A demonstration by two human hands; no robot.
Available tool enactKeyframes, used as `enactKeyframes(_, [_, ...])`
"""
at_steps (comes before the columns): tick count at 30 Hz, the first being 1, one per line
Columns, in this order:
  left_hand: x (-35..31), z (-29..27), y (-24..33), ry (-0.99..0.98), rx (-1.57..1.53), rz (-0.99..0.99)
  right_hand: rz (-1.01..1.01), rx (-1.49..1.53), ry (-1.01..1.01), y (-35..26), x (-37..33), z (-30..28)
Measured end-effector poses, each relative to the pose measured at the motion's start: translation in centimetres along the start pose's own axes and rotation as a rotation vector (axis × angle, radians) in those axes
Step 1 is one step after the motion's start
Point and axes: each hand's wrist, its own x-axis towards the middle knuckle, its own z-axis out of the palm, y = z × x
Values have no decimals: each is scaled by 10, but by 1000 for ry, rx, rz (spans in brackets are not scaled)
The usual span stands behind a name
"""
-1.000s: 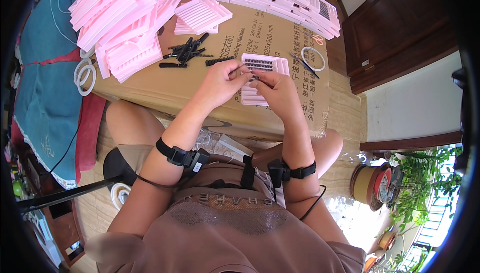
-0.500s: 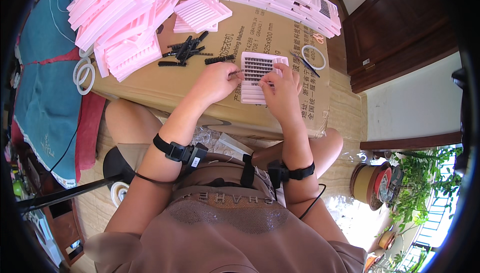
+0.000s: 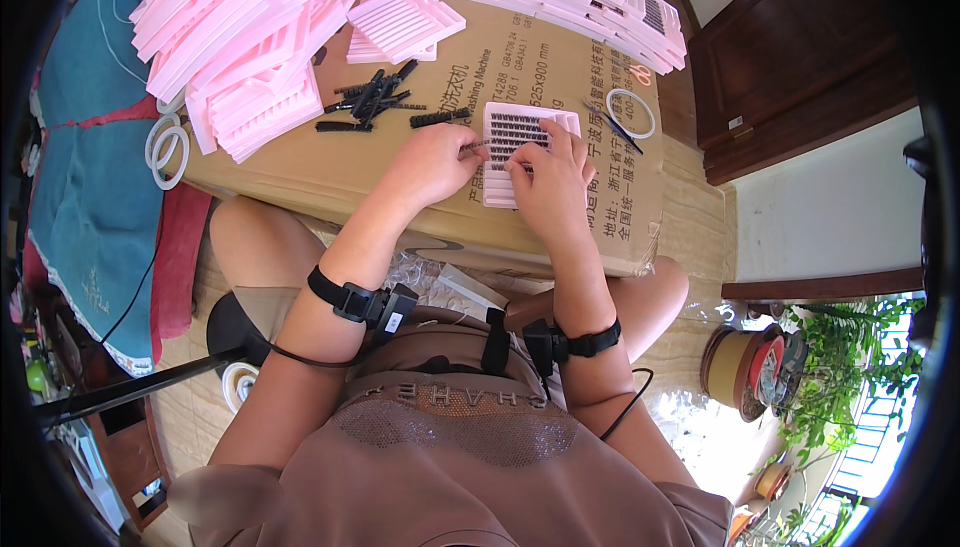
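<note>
The pink tray is lying flat on the cardboard box; the right hand is pressing it steady, fingers spread, while the left hand is pinching a dark lash strip at its left edge

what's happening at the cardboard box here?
A seated person works over a pink slotted tray lying on a cardboard box across their knees. The right hand rests on the tray and steadies it. The left hand pinches a thin dark strip at the tray's left edge. The tray's upper rows already hold dark strips; the lower rows look bare. More loose black strips lie on the box, with stacks of pink trays behind them.
</note>
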Motion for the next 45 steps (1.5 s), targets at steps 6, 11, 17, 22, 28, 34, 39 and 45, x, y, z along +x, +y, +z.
enactKeyframes(6, [-1, -2, 3, -13, 17, -7, 9, -6, 8, -1, 0, 1])
enactKeyframes(11, [-2, -3, 5, -9, -3, 8, 10, -16, 16, -1, 0, 2])
enactKeyframes(17, [-2, -4, 10, 7, 15, 22, 1, 1, 30, -1, 0, 2])
enactKeyframes(22, [1, -1, 19, 52, 160, 69, 19, -5, 9, -2, 1, 2])
enactKeyframes(28, [7, -1, 22, 31, 206, 51, 104, 34, -49, 10, -5, -19])
enactKeyframes(34, [8, -1, 23, 34, 189, 45, 186, 84, -32, 34, -4, -31])
enactKeyframes(39, [8, -3, 23, 32, 175, 44, 119, 61, 29, 39, -3, -25])
enactKeyframes(45, [7, -5, 25, 9, 201, 21, 63, -20, 43, 35, -1, -26])
